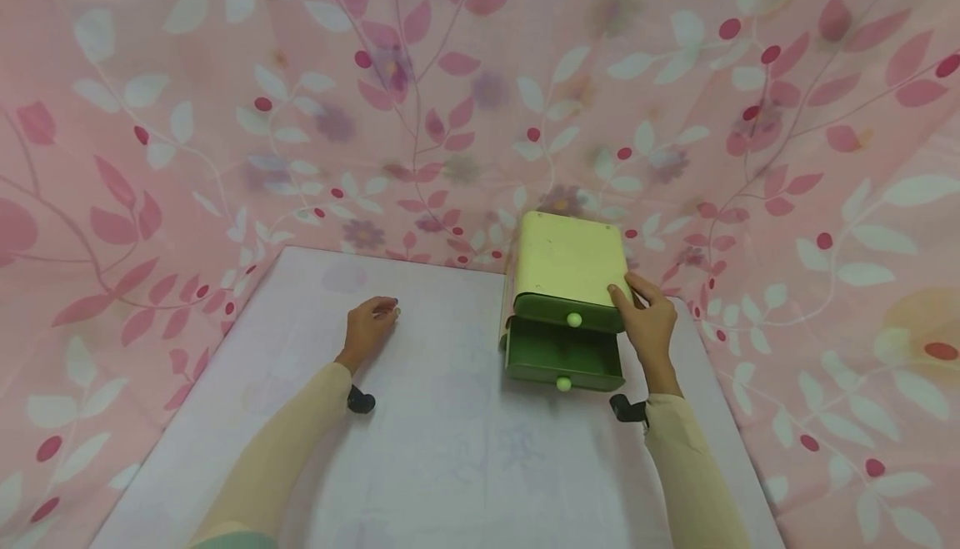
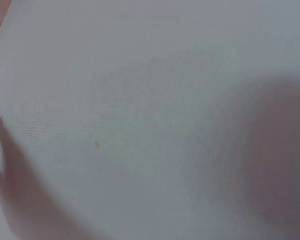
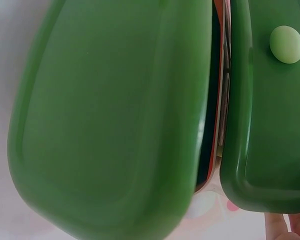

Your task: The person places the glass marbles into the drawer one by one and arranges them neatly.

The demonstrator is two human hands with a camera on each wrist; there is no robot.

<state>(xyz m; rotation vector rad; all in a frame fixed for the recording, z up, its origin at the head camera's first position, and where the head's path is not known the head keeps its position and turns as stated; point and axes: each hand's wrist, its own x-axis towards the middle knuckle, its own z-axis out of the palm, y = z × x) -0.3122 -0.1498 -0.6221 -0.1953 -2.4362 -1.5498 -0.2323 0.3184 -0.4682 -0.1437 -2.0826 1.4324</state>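
Backdrop: pink cloth printed with leaves and berries [image 1: 187, 116], hanging behind and to both sides of the table.
Table: flat surface under a pale lilac cloth [image 1: 450, 449]; the left wrist view shows only this cloth, blurred.
Drawer box: small cabinet with a pale yellow-green top and two dark green drawers [image 1: 567, 266], standing at the table's far edge, right of centre.
Lower drawer: green, with a round pale knob [image 1: 563, 383], pulled out toward the person.
Upper drawer: green, with a like knob [image 1: 573, 320], only a little way out.
Right hand [image 1: 649, 324]: set against the box's right front corner, thumb on the top's edge, fingers curled round the side.
Left hand [image 1: 369, 328]: resting on the cloth well left of the box, fingers loosely curled, holding nothing.
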